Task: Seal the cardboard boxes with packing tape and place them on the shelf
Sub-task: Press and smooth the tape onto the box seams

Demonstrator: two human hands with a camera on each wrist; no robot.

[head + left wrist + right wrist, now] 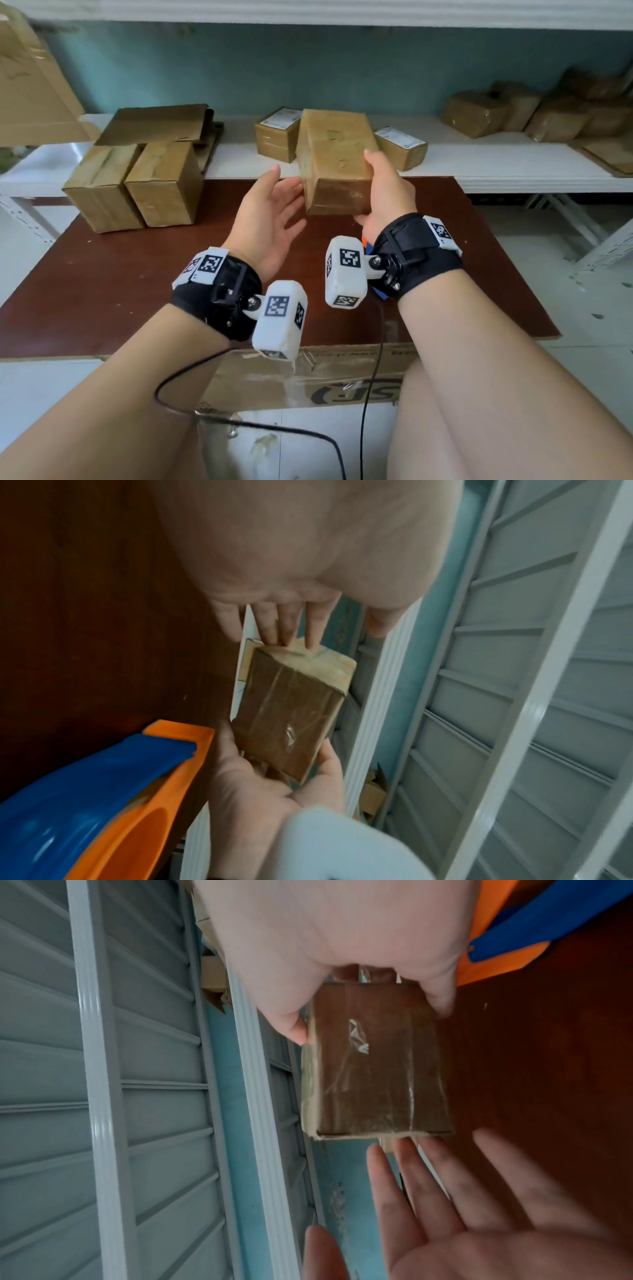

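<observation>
A brown cardboard box point(334, 161) wrapped in clear tape is held above the dark red table point(102, 274), close to the white shelf point(496, 164). My right hand point(375, 186) grips its near right end, thumb on top and fingers underneath point(441, 999). The box's taped end face point(377, 1069) shows in the right wrist view. My left hand point(279, 195) is spread flat beside the box's left side, its fingertips point(291, 637) at the box's edge point(291, 704); contact is unclear. An orange and blue tape dispenser point(103, 791) lies on the table under my right wrist.
Two sealed boxes point(133, 185) stand at the table's far left, with flattened cardboard point(154, 125) behind them. Two labelled boxes point(277, 137) point(400, 147) sit on the shelf behind the held box. Several taped boxes point(513, 109) are piled at the shelf's right end.
</observation>
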